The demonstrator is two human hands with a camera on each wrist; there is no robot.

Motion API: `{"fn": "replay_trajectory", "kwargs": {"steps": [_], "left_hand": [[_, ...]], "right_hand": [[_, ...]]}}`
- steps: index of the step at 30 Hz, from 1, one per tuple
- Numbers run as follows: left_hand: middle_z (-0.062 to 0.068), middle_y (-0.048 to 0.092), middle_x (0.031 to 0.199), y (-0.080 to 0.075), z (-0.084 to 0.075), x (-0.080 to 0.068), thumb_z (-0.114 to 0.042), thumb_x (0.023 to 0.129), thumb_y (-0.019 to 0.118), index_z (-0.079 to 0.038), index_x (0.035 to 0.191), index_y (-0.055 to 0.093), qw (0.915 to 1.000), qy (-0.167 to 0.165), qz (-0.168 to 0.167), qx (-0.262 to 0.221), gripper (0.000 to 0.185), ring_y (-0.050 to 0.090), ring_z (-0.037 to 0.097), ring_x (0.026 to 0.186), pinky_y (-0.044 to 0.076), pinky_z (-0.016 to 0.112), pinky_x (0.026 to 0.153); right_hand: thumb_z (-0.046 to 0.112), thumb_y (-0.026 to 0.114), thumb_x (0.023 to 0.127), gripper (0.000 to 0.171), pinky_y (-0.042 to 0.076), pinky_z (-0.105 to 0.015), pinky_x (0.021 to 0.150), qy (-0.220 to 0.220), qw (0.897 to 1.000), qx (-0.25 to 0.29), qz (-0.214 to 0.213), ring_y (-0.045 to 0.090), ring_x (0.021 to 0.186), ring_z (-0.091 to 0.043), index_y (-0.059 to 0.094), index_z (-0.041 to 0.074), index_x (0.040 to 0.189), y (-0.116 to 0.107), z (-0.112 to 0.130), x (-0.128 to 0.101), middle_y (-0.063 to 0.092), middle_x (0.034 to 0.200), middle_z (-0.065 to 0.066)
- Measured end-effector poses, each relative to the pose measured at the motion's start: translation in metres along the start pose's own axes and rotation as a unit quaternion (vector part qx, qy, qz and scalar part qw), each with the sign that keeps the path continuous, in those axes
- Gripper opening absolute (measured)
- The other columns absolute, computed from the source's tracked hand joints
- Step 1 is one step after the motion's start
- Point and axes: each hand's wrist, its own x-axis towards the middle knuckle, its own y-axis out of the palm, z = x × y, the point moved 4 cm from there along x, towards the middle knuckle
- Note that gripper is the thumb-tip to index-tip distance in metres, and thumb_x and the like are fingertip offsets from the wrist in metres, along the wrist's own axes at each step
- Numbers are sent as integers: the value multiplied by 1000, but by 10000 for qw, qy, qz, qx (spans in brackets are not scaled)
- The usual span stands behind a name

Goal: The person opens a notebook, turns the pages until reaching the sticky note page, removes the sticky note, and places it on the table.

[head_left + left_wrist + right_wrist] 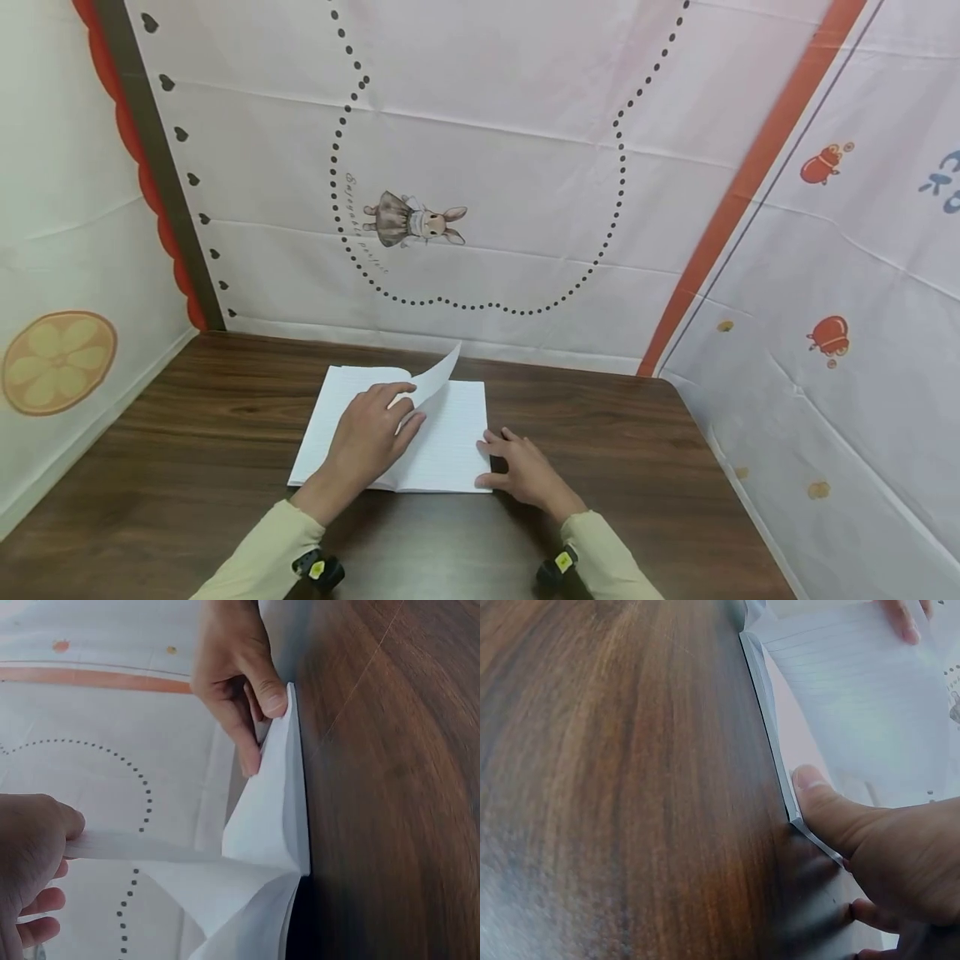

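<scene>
An open notebook (457, 450) with lined white pages lies on the table in the head view. Above its middle my left hand (371, 429) pinches a raised page (438, 375) between thumb and fingers; the page stands up from the spine and leans over. In the left wrist view that page (142, 846) stretches from the pinching thumb toward the spine. My right hand (525, 468) rests at the notebook's right edge, fingers spread. Its thumb (814, 791) lies on the page near the lower right corner in the right wrist view, the other fingers beside the edge.
The dark wooden table (630, 450) extends around the notebook. A pale printed cloth (487, 167) hangs behind the table, with a rabbit figure (416, 221). More printed cloth borders the left and right sides. Each wrist wears a small black camera (318, 569) on a strap.
</scene>
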Motion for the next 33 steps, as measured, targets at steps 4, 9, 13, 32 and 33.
{"fn": "replay_trajectory", "kwargs": {"steps": [4,9,13,32,33], "left_hand": [[11,73,110,-9,6,-4,-23,85,83,-9,79,70,9999,41,-103,110,20,69,32,98,57,46,71],[13,73,111,-19,16,-11,-22,84,83,-7,79,69,9996,-8,-130,241,21,69,34,97,57,47,71],[15,72,112,-26,28,-20,-23,84,82,-5,80,71,9988,-300,106,370,22,68,36,100,58,46,72],[26,67,119,-30,66,-65,-13,82,78,0,81,73,9866,-935,998,888,14,60,44,116,53,57,84],[26,67,119,-29,67,-67,-13,83,78,0,81,73,9848,-987,1111,901,15,59,45,117,53,58,85]], "right_hand": [[40,78,87,67,26,-63,119,24,10000,11,23,32,150,-40,59,8,144,0,0,0,48,156,-11],[41,78,88,67,26,-63,119,59,10000,11,22,32,151,-39,60,10,144,0,-1,0,48,156,-10],[42,77,89,67,25,-64,119,28,10000,58,37,32,151,-39,59,9,144,1,0,-1,47,156,-10],[43,77,88,67,25,-65,118,85,9999,78,20,32,150,-40,60,9,144,0,1,-3,47,156,-11],[43,77,88,67,25,-65,119,85,9999,69,17,32,150,-40,60,9,144,0,1,-3,47,156,-10]]}}
